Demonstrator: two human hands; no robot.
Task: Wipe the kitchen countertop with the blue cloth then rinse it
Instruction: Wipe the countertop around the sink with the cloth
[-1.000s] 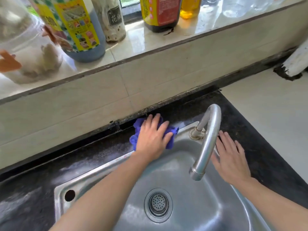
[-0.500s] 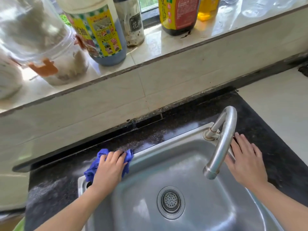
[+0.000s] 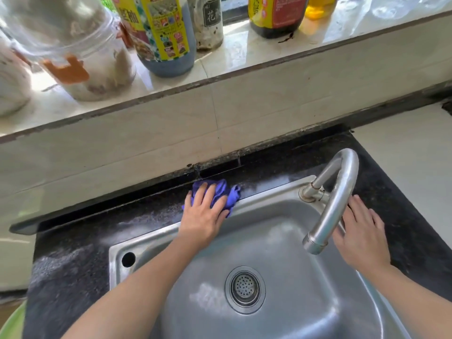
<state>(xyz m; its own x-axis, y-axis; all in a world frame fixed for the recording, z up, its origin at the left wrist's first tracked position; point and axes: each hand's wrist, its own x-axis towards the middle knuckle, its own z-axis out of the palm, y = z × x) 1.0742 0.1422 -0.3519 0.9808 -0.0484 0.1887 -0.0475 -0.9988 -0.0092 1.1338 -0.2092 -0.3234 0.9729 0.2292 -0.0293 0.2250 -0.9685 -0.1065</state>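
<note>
The dark surface [image 3: 73, 253] rings a steel sink [image 3: 117, 248], with the faucet [image 3: 337, 196] at the sink's back right corner. The right hand [image 3: 362, 236] lies flat beside the faucet, fingers [image 3: 355, 204] straight, slightly apart. The left hand [image 3: 203, 216] presses the blue cloth [image 3: 226, 192] onto the surface's narrow back strip, fingers straight and spread. Wiping looks to be the step in hand; pale smears [image 3: 56, 260] toward the left edge suggest a leftward sweep next, rinsing after.
</note>
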